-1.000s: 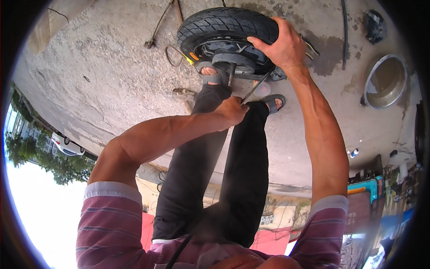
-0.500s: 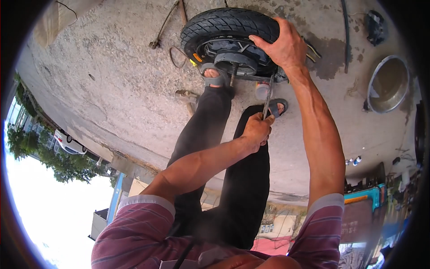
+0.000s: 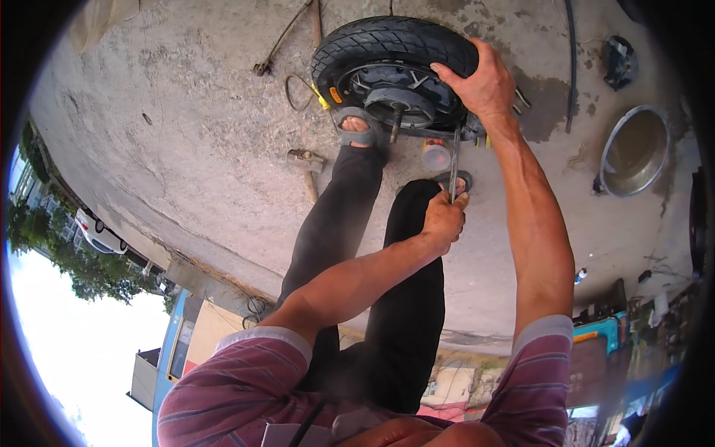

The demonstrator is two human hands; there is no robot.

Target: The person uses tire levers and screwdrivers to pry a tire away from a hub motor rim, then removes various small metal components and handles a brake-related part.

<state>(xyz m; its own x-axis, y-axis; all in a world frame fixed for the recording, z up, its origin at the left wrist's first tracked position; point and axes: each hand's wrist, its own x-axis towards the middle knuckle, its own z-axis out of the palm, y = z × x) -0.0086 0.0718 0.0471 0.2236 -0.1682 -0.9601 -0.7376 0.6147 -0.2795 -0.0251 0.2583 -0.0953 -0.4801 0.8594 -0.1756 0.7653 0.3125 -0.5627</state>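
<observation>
A black tyre (image 3: pixel 387 39) on a dark hub wheel (image 3: pixel 402 104) stands tilted on the ground at the top middle, its axle pointing toward me. My right hand (image 3: pixel 488 86) grips the tyre's right side, thumb laid over the sidewall and fingers round the tread. Lower down, my left hand (image 3: pixel 445 222) is closed round a long metal bar like a tyre lever (image 3: pixel 455 164). The bar's far end meets the wheel's lower right rim, but the exact contact is hard to make out. My sandalled left foot (image 3: pixel 357 128) is just beside the wheel.
A hammer (image 3: pixel 307 160) lies left of my legs. A small tub (image 3: pixel 436 155) sits below the wheel, and pliers handles (image 3: pixel 521 100) show to its right. A metal basin (image 3: pixel 635 151) and a black bundle (image 3: pixel 620 63) are farther right. A long-handled tool (image 3: pixel 283 41) lies upper left.
The bar has swung to a more upright angle, and my left hand has shifted slightly right with it. Wheel and right hand appear a little farther right; the whole view has also turned slightly.
</observation>
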